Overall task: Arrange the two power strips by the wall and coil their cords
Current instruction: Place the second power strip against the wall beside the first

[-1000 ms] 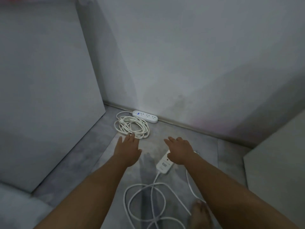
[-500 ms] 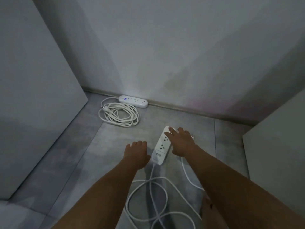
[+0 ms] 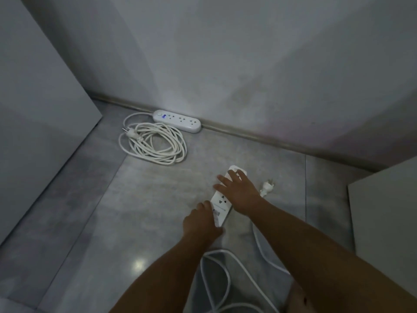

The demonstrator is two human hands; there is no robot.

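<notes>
White power strips (image 3: 176,121), cords (image 3: 155,143); grey floor (image 3: 140,199).

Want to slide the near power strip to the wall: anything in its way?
Nothing visible: bare floor runs from the near power strip to the baseboard; the coiled cord lies left of that path, the loose plug right.

The white oval power strip with a blue light (image 3: 177,121) lies tight against the grey baseboard (image 3: 259,137). Its coiled white cord (image 3: 155,143) fills the floor just in front. Right of it, bare grey tiled floor (image 3: 237,152) runs open along the baseboard. Farther front-right, a second white power strip (image 3: 222,204), a white plug (image 3: 267,187) and loose white cord loops (image 3: 214,251) block the way. A tall grey panel (image 3: 40,109) walls its left.
</notes>
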